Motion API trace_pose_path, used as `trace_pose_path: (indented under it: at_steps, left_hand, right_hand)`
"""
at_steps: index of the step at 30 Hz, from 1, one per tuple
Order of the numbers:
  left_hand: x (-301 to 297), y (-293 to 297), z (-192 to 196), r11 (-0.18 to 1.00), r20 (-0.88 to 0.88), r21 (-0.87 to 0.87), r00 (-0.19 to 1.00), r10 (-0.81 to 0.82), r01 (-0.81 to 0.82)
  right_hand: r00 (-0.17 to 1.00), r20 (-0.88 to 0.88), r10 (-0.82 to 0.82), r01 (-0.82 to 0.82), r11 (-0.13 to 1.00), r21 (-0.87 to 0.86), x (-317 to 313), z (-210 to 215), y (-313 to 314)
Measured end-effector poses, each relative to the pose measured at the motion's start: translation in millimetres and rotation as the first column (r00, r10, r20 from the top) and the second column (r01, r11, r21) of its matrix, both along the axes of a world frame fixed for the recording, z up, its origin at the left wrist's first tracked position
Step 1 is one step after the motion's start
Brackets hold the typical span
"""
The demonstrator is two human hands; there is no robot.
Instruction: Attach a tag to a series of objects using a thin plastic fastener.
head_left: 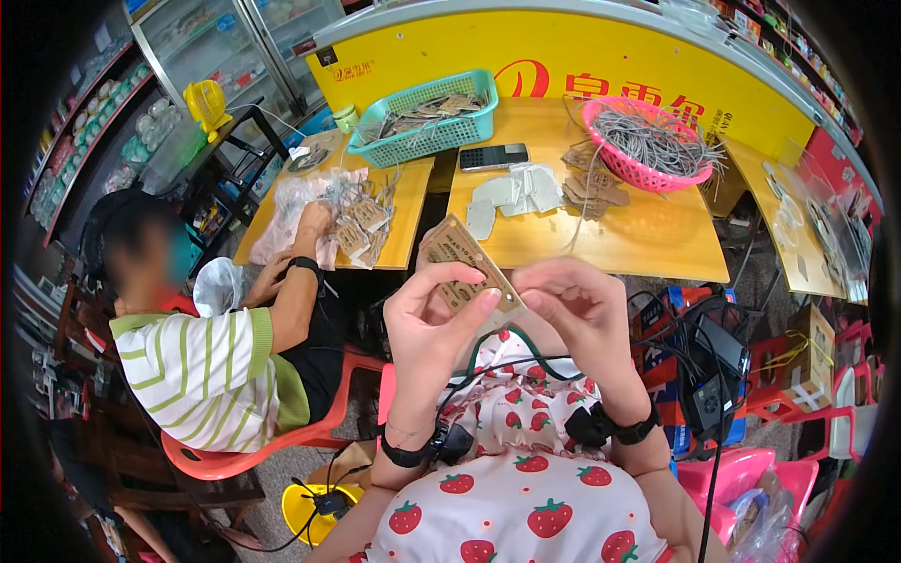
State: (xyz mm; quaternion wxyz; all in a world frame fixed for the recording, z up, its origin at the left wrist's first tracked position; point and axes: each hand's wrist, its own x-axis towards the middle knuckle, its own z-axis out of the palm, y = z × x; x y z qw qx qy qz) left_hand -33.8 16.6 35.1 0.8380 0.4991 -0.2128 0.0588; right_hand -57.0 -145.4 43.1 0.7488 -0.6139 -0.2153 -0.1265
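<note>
Strawberry-print fabric [526, 497] fills the lap below both wrists. Just above it, the left hand [434, 324] pinches a brown cardboard tag [460, 267] between thumb and fingers, while the right hand [574, 310] closes its fingertips on the tag's lower corner. Beyond the hands, a wooden table [648, 239] bears a pink basket [648, 141] of strings.

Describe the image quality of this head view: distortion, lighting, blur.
Head view: strong fisheye, the yellow counter bows and black vignette rings the rim; lighting is bright and even, with soft shadows on the wooden table; the hands and brown tag look sharp; a co-worker's face is blurred.
</note>
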Motion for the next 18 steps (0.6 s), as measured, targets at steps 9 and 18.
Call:
trace_pose_path:
  at_steps: [9,18]
  left_hand:
    - [-3,-14,0,0.901,0.2,0.249,0.929,0.311,-0.355]
    - [33,4,-18,0.82,0.148,0.334,0.885,0.441,-0.465]
  right_hand:
    - [0.772,0.553,-0.313,0.575,0.715,-0.398,4,1,-4]
    - [0.983,0.164,0.085,-0.103,0.989,0.106,-15,22,-48]
